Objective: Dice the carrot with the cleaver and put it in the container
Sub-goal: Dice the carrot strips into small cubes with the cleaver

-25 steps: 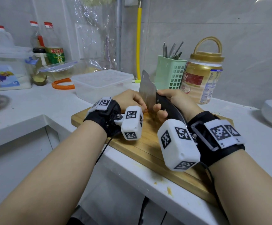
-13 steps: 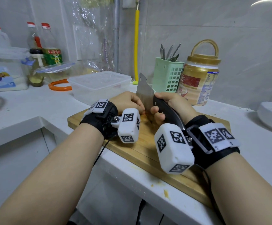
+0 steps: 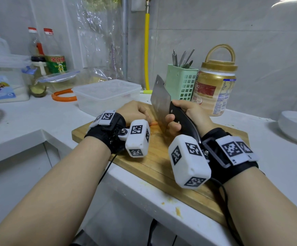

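1. Right hand (image 3: 188, 112) wrapped tight round cleaver (image 3: 161, 102) handle, blade raised over cutting board (image 3: 162, 164).
2. Left hand (image 3: 135, 111) curled down on carrot (image 3: 154, 123) mid-board; only an orange sliver visible, grip probably pinning it.
3. Container (image 3: 107, 96) just behind board, lid on.
4. Keep knuckles against blade, fingertips tucked, short even strokes.
5. Dicing under way; no transfer yet.
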